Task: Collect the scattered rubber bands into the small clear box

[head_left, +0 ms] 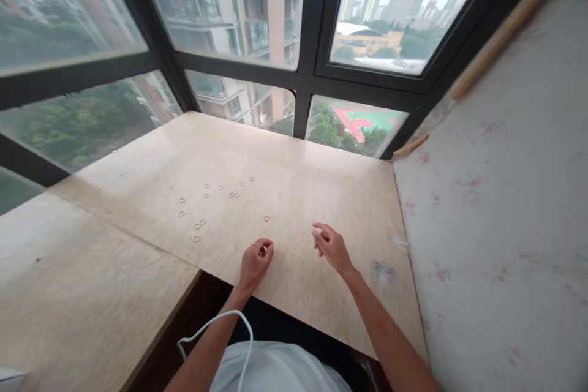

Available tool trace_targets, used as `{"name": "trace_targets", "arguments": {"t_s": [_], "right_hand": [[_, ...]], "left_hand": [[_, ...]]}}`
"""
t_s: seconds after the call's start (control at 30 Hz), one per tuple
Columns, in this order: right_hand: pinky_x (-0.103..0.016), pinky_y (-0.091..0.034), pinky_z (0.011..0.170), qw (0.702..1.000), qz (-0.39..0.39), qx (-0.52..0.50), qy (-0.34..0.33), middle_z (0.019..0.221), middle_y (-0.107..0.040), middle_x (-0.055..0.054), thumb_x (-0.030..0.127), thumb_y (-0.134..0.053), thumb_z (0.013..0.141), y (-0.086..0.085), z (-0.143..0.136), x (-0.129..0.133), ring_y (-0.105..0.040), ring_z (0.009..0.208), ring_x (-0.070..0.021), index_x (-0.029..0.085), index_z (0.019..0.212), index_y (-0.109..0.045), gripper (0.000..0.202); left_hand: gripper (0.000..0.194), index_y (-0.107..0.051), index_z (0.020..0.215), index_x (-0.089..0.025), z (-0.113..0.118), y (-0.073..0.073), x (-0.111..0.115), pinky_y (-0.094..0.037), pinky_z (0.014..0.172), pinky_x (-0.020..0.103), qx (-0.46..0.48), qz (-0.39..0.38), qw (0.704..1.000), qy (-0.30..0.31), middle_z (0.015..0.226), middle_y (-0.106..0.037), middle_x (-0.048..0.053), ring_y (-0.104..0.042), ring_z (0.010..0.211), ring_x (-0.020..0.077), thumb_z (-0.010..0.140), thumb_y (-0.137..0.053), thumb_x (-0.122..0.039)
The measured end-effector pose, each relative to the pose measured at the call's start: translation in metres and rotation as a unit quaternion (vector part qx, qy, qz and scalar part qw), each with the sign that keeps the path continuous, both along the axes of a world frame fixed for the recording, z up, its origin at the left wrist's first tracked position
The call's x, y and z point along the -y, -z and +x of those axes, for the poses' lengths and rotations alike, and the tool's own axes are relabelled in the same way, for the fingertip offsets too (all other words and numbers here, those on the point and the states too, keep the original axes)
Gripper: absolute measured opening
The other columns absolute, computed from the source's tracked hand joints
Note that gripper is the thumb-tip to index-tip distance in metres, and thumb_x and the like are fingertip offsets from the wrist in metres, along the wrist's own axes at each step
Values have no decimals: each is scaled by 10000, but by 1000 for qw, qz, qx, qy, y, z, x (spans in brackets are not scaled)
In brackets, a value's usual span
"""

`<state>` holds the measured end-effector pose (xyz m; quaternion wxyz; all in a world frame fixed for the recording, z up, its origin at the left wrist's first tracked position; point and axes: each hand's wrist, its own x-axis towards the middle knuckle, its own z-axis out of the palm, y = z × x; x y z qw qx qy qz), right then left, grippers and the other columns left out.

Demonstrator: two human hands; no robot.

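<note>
My left hand [257, 262] is over the near edge of the pale wooden tabletop [303, 177], fingers curled and thumb and index finger pinched together. Whatever may be in that pinch is too small to make out. To its right, my right hand [331, 250] hovers above the wood with fingers loosely bent and a gap between index finger and thumb; nothing shows in it. Nearest to both hands lies a small thin reddish ring [266, 218]. A paler ring [281, 195] is farther back. Several more rings are scattered to the left, including a touching pair [234, 195].
A small clear plastic bag [383, 272] lies right of my right forearm, near the flowered wall [487, 226]. Dark window frames [248, 76] border the tabletop's far side. A white cable [245, 324] loops over my left forearm. A seam [138, 237] crosses the boards at left.
</note>
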<state>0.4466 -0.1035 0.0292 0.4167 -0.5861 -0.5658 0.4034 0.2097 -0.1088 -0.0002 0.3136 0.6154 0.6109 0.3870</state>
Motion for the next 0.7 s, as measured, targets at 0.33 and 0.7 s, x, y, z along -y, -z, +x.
{"name": "trace_targets", "arguments": {"t_s": [0.33,0.7], "right_hand": [[-220,-482,691,949,49,257,-177,827,-696,-16,296,-528,904,-19,-133,-181,-625,561,-91,167,1165,-614,303],[-274,-424,851,892,73,374,-242,1073,-639,-107,193,-596,839,20,-190,-288,-586,922,-167,128,1143,-638,314]], "left_hand": [[132,-641,805,-218,-27,12,1,-462,598,283,55,6,998,4,730,-661,28,-589,600,163,825,-547,-309],[112,-618,809,-209,-28,18,-1,-434,590,272,65,6,998,5,722,-654,21,-578,593,145,846,-523,-256]]}}
